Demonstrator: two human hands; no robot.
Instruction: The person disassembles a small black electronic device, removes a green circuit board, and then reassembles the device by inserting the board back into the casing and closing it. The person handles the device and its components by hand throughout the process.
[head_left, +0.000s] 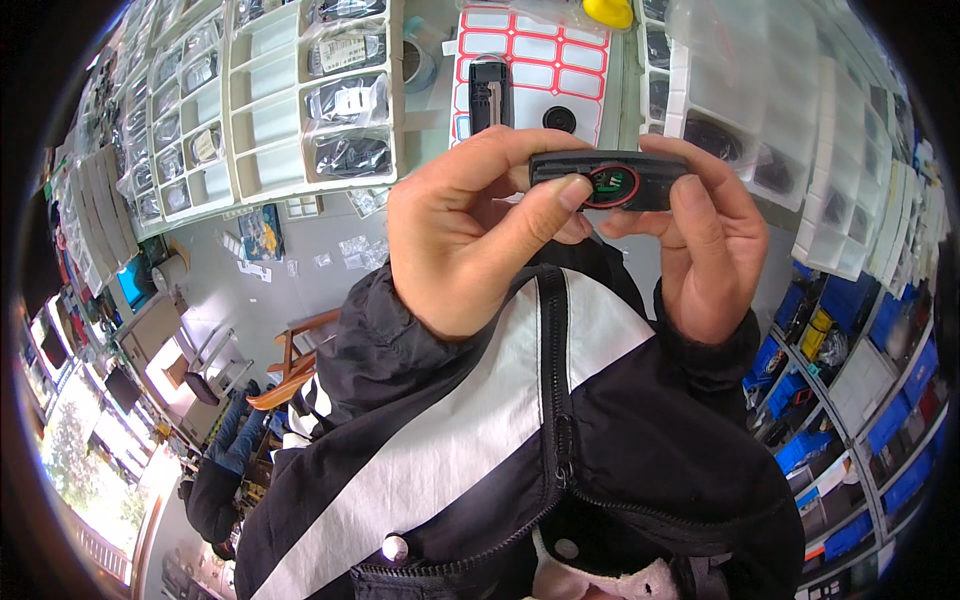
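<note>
A small black plastic housing (658, 184) is held level between both hands above the bench edge. It has a round opening ringed in red, with green and metal parts inside. My left hand (480, 217) pinches its left end, the thumb beside the ring. My right hand (709, 232) grips the right end between thumb and fingers. Beyond the hands, a black elongated case with a metal strip (491, 94) lies on a sheet of red-bordered blank labels (534, 49). A round black disc (559, 120) rests on the same sheet.
White compartment trays (259, 124) with bagged black parts stand to the left, and translucent trays (750, 90) to the right. A cup (418, 66) and a yellow object (609, 12) are at the back. Shelves with blue bins (802, 450) stand at right; another person (214, 487) is far left.
</note>
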